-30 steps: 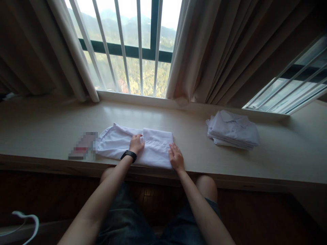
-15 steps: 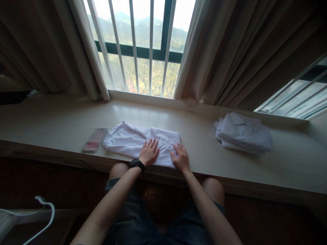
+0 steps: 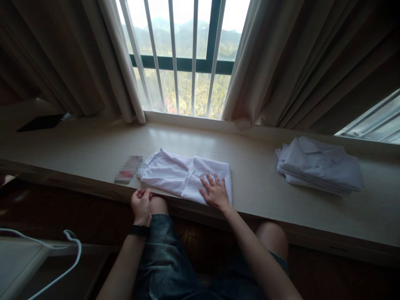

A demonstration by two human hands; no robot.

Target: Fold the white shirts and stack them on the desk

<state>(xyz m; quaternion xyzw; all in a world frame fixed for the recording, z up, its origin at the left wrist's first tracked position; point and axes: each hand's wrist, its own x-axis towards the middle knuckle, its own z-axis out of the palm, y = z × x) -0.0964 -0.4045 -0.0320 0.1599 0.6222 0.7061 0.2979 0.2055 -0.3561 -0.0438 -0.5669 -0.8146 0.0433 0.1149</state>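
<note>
The white shirt (image 3: 175, 177) lay partly folded on the pale desk (image 3: 78, 146), close to its near edge and a little left of the centre of the view, at about 6 o'clock from the barred window (image 3: 184, 58). The right hand (image 3: 214, 192) rested flat on the right part of the shirt, palm down and fingers spread wide, so its grip was wide and it held nothing, only pressed the cloth. The left hand (image 3: 141, 205), with a black wristband (image 3: 139, 230) on the wrist, was at the near edge of the desk, at about 8 o'clock from the shirt's middle; its fingers were curled in a narrow grip at the shirt's near left corner, but I could not tell for sure if they pinched the cloth or only touched the edge. Just beside the shirt, at its 9 o'clock, lay a small blurred object (image 3: 128, 170). Well apart, at 3 o'clock from the shirt, sat a stack of folded shirts (image 3: 318, 164) on the same desk. Beige curtains (image 3: 281, 62) hung on both sides of the window. The knees in dark shorts (image 3: 165, 258) were under the desk edge.
</note>
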